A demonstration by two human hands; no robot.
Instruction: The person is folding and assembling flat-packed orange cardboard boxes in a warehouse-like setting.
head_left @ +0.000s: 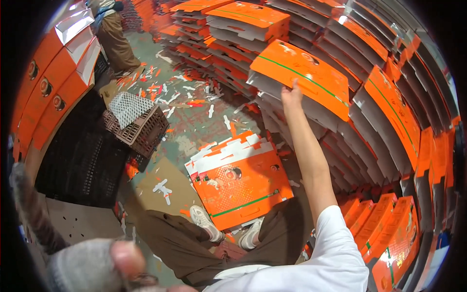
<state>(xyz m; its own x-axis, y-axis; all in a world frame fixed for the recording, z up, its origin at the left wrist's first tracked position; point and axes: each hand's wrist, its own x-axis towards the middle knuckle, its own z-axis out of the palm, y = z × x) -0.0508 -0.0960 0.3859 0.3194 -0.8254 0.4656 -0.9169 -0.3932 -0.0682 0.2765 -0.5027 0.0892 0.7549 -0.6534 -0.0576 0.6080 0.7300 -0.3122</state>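
One bare right hand point(292, 99) touches the near edge of the green-striped orange carton blank point(316, 70) topping a tall stack point(331, 125); I can't tell whether it grips. A hasty pull could drag that stack askew. Whether the blurred left hand point(87, 265) holds anything is unclear.

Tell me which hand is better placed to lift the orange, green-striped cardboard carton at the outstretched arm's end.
Probably the right: the bare right hand is at the near edge of the orange, green-striped cardboard carton. The gray-gloved left hand is well away, at the picture's lower left.
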